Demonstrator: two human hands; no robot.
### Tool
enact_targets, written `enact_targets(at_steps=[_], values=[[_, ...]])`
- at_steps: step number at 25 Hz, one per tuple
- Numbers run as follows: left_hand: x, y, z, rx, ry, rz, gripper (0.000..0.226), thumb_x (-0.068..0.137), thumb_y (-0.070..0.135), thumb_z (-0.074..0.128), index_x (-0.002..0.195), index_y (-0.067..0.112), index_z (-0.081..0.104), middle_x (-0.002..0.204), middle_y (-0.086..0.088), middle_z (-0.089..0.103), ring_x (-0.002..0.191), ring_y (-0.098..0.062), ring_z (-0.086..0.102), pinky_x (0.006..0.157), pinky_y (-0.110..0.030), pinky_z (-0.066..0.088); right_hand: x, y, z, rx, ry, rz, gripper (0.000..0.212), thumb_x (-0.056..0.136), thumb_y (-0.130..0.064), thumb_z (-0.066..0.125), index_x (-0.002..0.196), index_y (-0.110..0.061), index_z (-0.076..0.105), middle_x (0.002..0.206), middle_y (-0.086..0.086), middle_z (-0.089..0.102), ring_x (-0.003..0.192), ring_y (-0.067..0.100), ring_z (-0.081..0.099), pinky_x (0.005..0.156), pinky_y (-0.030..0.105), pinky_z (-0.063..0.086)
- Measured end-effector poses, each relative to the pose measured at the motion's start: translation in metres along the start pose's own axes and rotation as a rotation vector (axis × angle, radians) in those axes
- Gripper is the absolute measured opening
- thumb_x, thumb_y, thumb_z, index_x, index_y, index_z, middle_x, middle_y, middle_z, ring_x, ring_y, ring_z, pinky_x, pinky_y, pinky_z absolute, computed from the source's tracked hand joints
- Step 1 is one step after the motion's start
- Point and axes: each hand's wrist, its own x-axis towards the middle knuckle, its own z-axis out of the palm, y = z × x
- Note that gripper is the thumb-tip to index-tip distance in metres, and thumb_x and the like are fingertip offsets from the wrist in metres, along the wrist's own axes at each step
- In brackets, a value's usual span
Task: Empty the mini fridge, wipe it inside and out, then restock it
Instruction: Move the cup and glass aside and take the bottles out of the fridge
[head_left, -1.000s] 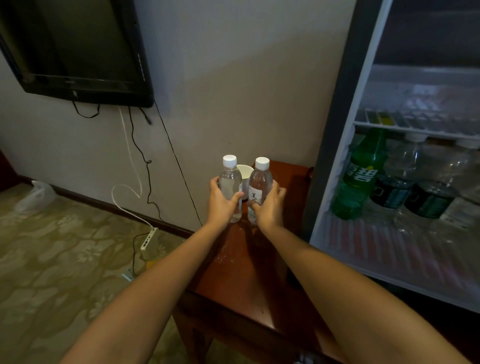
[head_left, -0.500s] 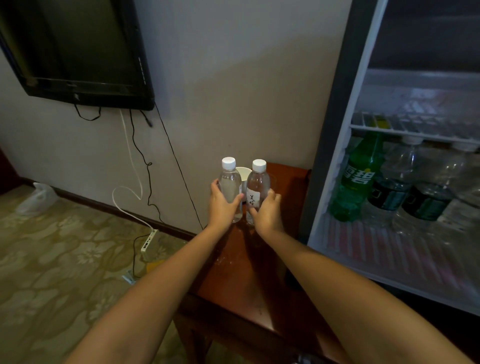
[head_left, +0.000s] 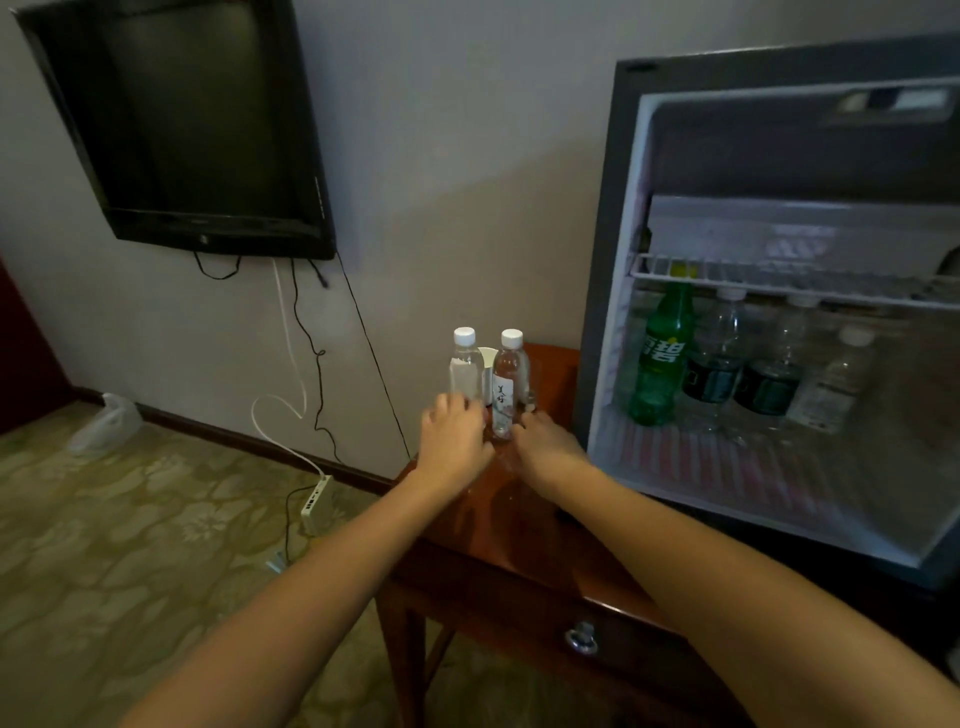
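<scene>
Two small clear water bottles with white caps stand side by side at the far end of a reddish wooden side table (head_left: 519, 525): the left bottle (head_left: 466, 369) and the labelled right bottle (head_left: 508, 384). My left hand (head_left: 452, 436) is low in front of the left bottle's base, fingers loosely curled and blurred. My right hand (head_left: 545, 441) lies just right of the right bottle's base, gripping nothing. The mini fridge (head_left: 608, 260) stands open on the right. Its lower level holds a green soda bottle (head_left: 662, 358) and three water bottles (head_left: 714, 364).
A white paper cup (head_left: 488, 358) stands behind the two bottles. A wire shelf (head_left: 779, 280) crosses the fridge. A wall TV (head_left: 197, 130) hangs at left, with cables down to a power strip (head_left: 317, 499) on the carpet. A plastic bag (head_left: 106, 423) lies by the baseboard.
Both hands gripped the bottles' middles earlier; now they have slid down and back to the bases and let go. The camera has pulled back, showing more of the fridge.
</scene>
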Motion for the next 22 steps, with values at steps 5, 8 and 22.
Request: enact_targets(at_steps=[5,8,22], values=[[-0.047,0.045,-0.021,0.172,-0.281,0.088,0.035,0.088,0.028,0.058,0.119,0.012,0.056,0.126,-0.011,0.056,0.119,-0.03,0.05,0.094,-0.042,0.041,-0.071,0.011,-0.028,-0.175,-0.012,-0.058,0.026,0.095,-0.015,0.046,0.116,-0.005,0.056,0.119,0.013,0.053,0.117,0.03,0.046,0.088,0.039,0.043],[-0.058,0.082,-0.025,0.207,-0.291,0.163,0.03,0.088,0.026,0.057,0.115,0.011,0.058,0.123,-0.012,0.057,0.117,-0.031,0.051,0.092,-0.04,0.042,-0.104,0.035,-0.04,-0.212,-0.031,0.046,0.025,0.094,-0.014,0.048,0.115,-0.003,0.056,0.119,0.014,0.052,0.117,0.029,0.046,0.085,0.038,0.045],[0.043,0.225,0.007,-0.741,-0.294,-0.078,0.046,0.084,0.026,0.07,0.122,0.005,0.053,0.12,-0.009,0.059,0.105,-0.027,0.06,0.085,-0.034,0.051,-0.162,0.175,-0.081,-0.202,-0.091,0.392,0.034,0.095,-0.008,0.049,0.128,-0.005,0.053,0.134,0.016,0.048,0.119,0.029,0.05,0.094,0.033,0.044]])
